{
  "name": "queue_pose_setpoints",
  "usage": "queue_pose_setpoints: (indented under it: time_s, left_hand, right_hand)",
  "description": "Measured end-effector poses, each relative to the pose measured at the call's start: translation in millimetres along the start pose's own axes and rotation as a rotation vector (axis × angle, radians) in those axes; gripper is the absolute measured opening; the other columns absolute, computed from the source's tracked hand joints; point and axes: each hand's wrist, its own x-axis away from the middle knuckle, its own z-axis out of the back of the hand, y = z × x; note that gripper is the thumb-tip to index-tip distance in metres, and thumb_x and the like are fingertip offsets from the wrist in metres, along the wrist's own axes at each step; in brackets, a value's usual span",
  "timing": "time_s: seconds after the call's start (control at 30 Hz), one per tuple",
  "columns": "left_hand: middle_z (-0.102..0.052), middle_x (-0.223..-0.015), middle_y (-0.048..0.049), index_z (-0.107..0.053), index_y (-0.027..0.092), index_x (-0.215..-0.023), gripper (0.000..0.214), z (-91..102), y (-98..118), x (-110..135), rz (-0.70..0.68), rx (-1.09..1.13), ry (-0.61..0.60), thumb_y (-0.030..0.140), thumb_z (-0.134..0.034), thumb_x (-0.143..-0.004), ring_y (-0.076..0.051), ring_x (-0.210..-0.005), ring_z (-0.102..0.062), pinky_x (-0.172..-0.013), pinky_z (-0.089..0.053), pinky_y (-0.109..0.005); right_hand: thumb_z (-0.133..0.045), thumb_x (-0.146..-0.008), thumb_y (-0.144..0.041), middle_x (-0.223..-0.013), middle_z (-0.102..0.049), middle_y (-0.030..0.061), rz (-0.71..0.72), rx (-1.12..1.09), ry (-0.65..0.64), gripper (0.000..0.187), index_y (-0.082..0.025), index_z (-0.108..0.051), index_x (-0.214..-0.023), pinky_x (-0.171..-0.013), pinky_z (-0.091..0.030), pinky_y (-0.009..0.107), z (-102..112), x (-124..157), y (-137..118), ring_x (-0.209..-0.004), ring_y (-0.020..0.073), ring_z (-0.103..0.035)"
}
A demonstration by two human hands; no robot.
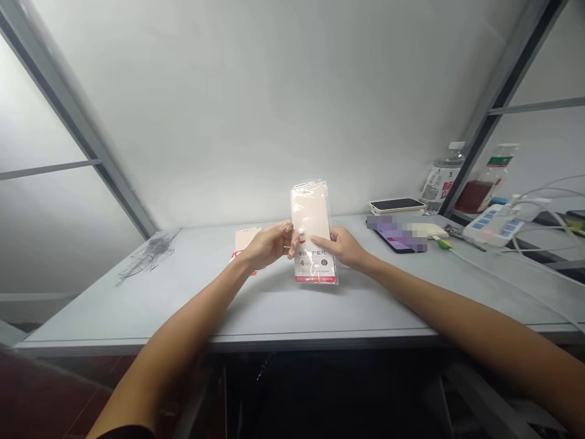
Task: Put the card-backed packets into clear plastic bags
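A clear plastic pouch (311, 210) stands upright above the desk, between my two hands. It has a pale pink card inside, a white snap button on its front, and a white label with Chinese print and a red strip at the bottom. My right hand (346, 248) grips its right edge, thumb across the front and fingers behind. At the left edge, near the snap, my left hand (270, 245) pinches the pouch with bent fingers. Partly hidden behind my left wrist, a pink and red printed card or packet (245, 238) lies on the desk.
On the right lie a phone with a lit screen (395, 236), a dark-screened phone (397, 206) on a pale stack, a power strip (493, 224) and white cables. A clear bottle (442, 180) leans by the frame post. Dark scribbles (153, 251) mark the desk's left side.
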Motion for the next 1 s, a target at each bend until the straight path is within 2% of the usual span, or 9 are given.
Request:
queue_pose_setpoints:
  time_s: [0.23,0.37,0.47,0.57,0.67,0.73,0.77,0.87,1.0]
  left_hand:
    - [-0.054,-0.063,0.0,-0.04,0.017,-0.065,0.025,-1.6,2,1,0.02,0.012,-0.016,0.033,-0.05,-0.082,-0.011,-0.049,-0.05,-0.057,-0.039,-0.027]
    - [-0.054,-0.062,-0.0005,-0.038,0.018,-0.064,0.027,1.7,2,-1,0.014,-0.071,0.045,0.036,-0.047,-0.081,-0.012,-0.049,-0.05,-0.056,-0.039,-0.027]
    - [-0.049,-0.056,-0.0005,-0.037,0.018,-0.06,0.033,12.4,0,-3,-0.036,-0.288,0.229,0.042,-0.044,-0.082,-0.011,-0.047,-0.045,-0.052,-0.037,-0.027]
    - [-0.045,-0.05,-0.0002,-0.035,0.019,-0.055,0.041,29.5,0,-3,-0.016,-0.766,0.501,0.049,-0.044,-0.081,-0.01,-0.043,-0.038,-0.047,-0.03,-0.026]
    - [-0.042,-0.049,-0.0009,-0.032,0.019,-0.051,0.048,49.0,4,1,0.134,-1.173,0.674,0.057,-0.046,-0.077,-0.011,-0.044,-0.037,-0.048,-0.025,-0.027]
    - [-0.044,-0.048,-0.0032,-0.036,0.02,-0.049,0.05,62.0,8,5,0.348,-1.27,0.72,0.063,-0.051,-0.071,-0.016,-0.047,-0.044,-0.05,-0.026,-0.028]
    - [-0.046,-0.048,-0.0048,-0.038,0.02,-0.048,0.05,68.4,9,7,0.443,-1.287,0.746,0.064,-0.054,-0.066,-0.02,-0.052,-0.049,-0.051,-0.028,-0.029]
    - [-0.049,-0.047,-0.0076,-0.043,0.021,-0.045,0.048,85.0,13,12,0.646,-1.283,0.837,0.063,-0.063,-0.057,-0.03,-0.064,-0.057,-0.056,-0.032,-0.032]
    - [-0.053,-0.048,-0.0091,-0.047,0.02,-0.044,0.047,95.7,14,15,0.786,-1.316,0.853,0.062,-0.067,-0.05,-0.034,-0.069,-0.058,-0.06,-0.034,-0.035]
  right_hand:
    - [-0.059,-0.077,-0.044,-0.088,-0.07,0.0088,0.011,0.017,-0.017,0.036,-0.013,-0.065,-0.094,-0.064,-0.052,0.033,2,0,3,-0.076,0.0221,-0.065]
    - [-0.06,-0.075,-0.046,-0.084,-0.07,0.0082,-0.028,0.09,-0.023,0.038,-0.013,-0.066,-0.093,-0.058,-0.05,0.029,1,-2,3,-0.071,0.0207,-0.065]
    - [-0.06,-0.074,-0.052,-0.075,-0.069,0.0071,-0.1,0.19,-0.06,0.041,-0.014,-0.066,-0.088,-0.045,-0.043,0.024,1,-5,6,-0.058,0.0161,-0.06]
    - [-0.055,-0.073,-0.06,-0.073,-0.068,0.0065,-0.189,0.314,-0.127,0.049,-0.016,-0.065,-0.093,-0.041,-0.038,0.024,5,-7,11,-0.049,0.0138,-0.055]
    - [-0.05,-0.072,-0.067,-0.079,-0.068,0.0083,-0.247,0.577,-0.024,0.065,-0.016,-0.059,-0.112,-0.05,-0.042,0.028,16,-9,12,-0.063,0.0194,-0.06]
    - [-0.046,-0.073,-0.069,-0.089,-0.068,0.0104,-0.252,0.744,0.102,0.075,-0.014,-0.051,-0.123,-0.062,-0.044,0.03,25,-11,11,-0.082,0.024,-0.061]
    - [-0.043,-0.074,-0.069,-0.092,-0.067,0.0101,-0.241,0.797,0.116,0.075,-0.015,-0.049,-0.126,-0.066,-0.044,0.03,30,-12,11,-0.087,0.0246,-0.061]
    - [-0.039,-0.079,-0.066,-0.099,-0.067,0.0095,-0.268,0.947,0.122,0.064,-0.018,-0.054,-0.118,-0.071,-0.043,0.032,45,-15,9,-0.09,0.0245,-0.06]
    - [-0.042,-0.079,-0.061,-0.103,-0.065,0.0133,-0.424,1.185,0.165,0.053,-0.017,-0.06,-0.103,-0.068,-0.043,0.035,63,-18,12,-0.094,0.029,-0.058]
